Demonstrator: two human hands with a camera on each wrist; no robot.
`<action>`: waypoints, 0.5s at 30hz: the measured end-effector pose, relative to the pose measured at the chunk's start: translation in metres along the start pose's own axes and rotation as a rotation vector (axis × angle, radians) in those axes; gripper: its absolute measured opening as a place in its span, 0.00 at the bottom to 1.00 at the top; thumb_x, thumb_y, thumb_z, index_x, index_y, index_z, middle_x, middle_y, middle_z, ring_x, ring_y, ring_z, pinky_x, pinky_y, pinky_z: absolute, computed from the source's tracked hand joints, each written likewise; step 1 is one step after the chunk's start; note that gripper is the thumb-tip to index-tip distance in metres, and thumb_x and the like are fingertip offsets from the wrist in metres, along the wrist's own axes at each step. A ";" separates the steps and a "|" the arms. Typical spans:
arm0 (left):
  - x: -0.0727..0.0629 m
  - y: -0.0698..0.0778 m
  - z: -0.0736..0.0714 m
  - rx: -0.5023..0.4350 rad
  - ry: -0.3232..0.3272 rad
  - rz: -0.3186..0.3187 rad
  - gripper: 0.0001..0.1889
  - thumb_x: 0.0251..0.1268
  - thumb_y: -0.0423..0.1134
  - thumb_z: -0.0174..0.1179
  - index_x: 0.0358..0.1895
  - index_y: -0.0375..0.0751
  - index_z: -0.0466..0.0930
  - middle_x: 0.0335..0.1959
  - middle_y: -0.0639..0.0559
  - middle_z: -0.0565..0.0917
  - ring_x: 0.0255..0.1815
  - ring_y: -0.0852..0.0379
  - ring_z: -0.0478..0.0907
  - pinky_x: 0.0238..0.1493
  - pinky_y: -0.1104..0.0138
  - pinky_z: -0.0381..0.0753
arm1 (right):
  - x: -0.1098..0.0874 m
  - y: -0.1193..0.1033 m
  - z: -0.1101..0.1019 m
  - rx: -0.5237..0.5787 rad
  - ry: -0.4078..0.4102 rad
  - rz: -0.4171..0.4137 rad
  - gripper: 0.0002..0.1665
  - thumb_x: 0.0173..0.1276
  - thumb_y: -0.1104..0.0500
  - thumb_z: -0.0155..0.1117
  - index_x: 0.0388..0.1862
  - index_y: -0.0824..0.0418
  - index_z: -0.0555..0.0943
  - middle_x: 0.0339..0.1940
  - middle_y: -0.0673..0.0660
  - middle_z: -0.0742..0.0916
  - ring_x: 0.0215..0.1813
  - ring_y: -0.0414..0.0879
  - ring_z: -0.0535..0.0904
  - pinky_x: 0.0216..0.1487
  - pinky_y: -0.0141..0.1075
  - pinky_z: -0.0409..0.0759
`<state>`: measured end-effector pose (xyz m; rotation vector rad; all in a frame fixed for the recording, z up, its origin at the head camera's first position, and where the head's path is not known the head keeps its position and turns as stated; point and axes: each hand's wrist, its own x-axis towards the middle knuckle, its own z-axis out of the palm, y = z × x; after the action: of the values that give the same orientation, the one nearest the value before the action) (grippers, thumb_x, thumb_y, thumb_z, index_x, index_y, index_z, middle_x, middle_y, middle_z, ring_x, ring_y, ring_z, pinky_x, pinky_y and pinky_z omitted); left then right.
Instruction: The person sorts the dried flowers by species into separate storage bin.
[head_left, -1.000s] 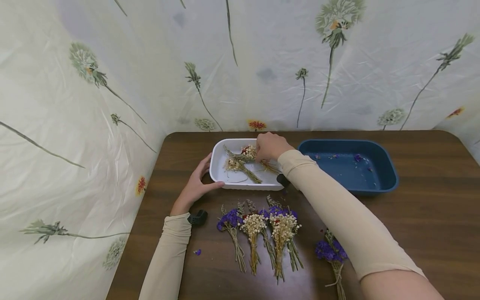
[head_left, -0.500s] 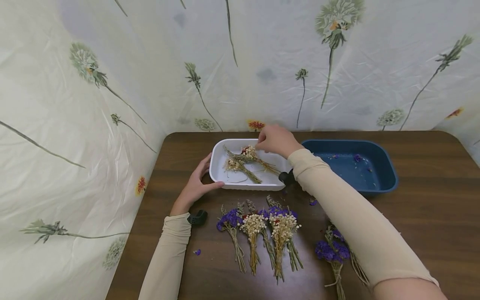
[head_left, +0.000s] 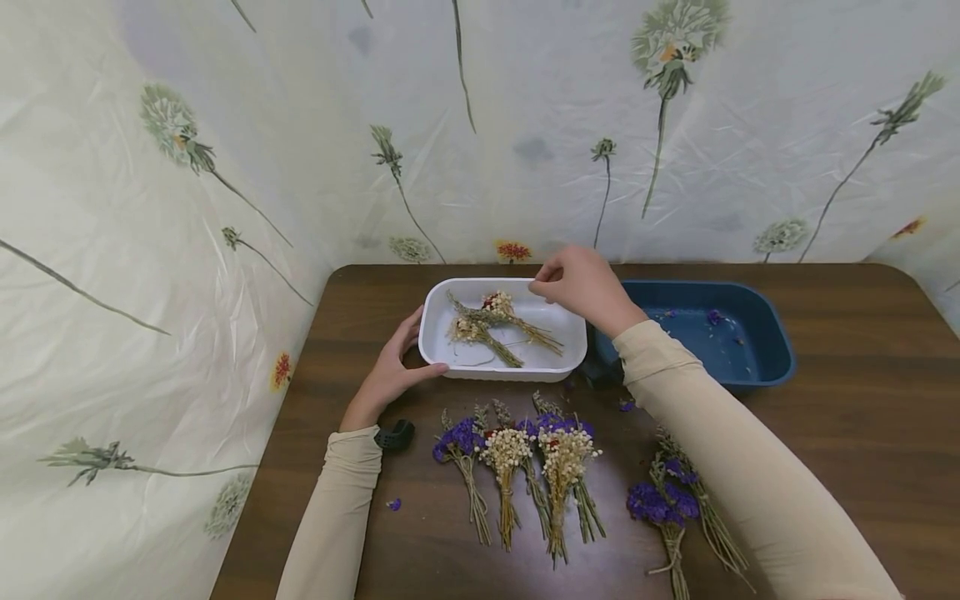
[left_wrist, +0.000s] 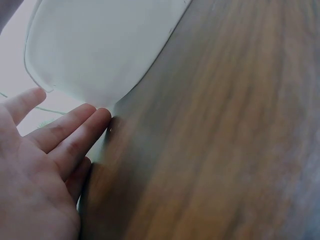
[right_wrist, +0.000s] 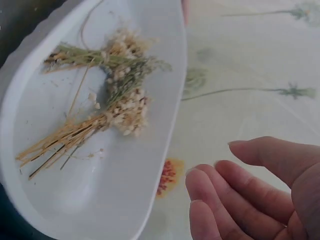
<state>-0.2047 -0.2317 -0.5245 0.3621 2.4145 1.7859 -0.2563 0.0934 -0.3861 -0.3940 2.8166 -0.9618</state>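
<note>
A white plastic tray (head_left: 502, 374) stands at the back of the brown table, with two small bundles of cream dried flowers (head_left: 491, 338) lying crossed in it. My left hand (head_left: 388, 377) rests against the tray's left end, thumb on the front rim. In the left wrist view, the straight fingers (left_wrist: 80, 137) touch the tray's outer wall. Above the tray's back right corner hovers my right hand (head_left: 583, 287). Its fingers are loosely bent, and the right wrist view shows a gap between thumb (right_wrist: 255, 150) and fingertips, holding nothing.
A blue tray (head_left: 780, 354) with loose petals stands to the right, partly behind the right wrist. Several tied bundles of purple (head_left: 460, 437) and cream flowers (head_left: 567, 454) lie in front. Two purple-flowered bundles (head_left: 663, 504) lie by the right forearm. A floral sheet hangs behind.
My right hand has lifted out of the white tray and shifted right, away from the cream bundles, which stay put. The left hand has not moved.
</note>
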 end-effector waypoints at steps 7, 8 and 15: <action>0.001 0.002 -0.001 0.000 -0.014 -0.025 0.56 0.56 0.31 0.76 0.84 0.55 0.51 0.78 0.38 0.69 0.79 0.38 0.63 0.82 0.41 0.51 | -0.026 -0.002 -0.007 0.033 0.023 -0.022 0.14 0.75 0.50 0.66 0.42 0.57 0.91 0.39 0.58 0.92 0.39 0.52 0.87 0.42 0.49 0.83; 0.000 0.007 -0.001 -0.002 -0.017 -0.026 0.55 0.56 0.31 0.76 0.85 0.53 0.51 0.78 0.37 0.69 0.79 0.38 0.63 0.82 0.41 0.51 | -0.031 -0.003 -0.007 0.039 0.028 -0.026 0.14 0.75 0.49 0.66 0.42 0.56 0.91 0.39 0.57 0.92 0.39 0.51 0.87 0.41 0.48 0.83; -0.001 0.003 0.000 0.016 0.000 0.000 0.54 0.57 0.35 0.77 0.83 0.64 0.54 0.75 0.44 0.73 0.77 0.43 0.67 0.81 0.42 0.54 | -0.066 -0.004 -0.005 0.067 0.061 -0.038 0.10 0.74 0.50 0.67 0.42 0.53 0.91 0.37 0.53 0.92 0.38 0.47 0.87 0.39 0.43 0.82</action>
<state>-0.2038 -0.2310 -0.5215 0.3638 2.4301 1.7670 -0.1935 0.1122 -0.3762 -0.4189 2.8314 -1.0912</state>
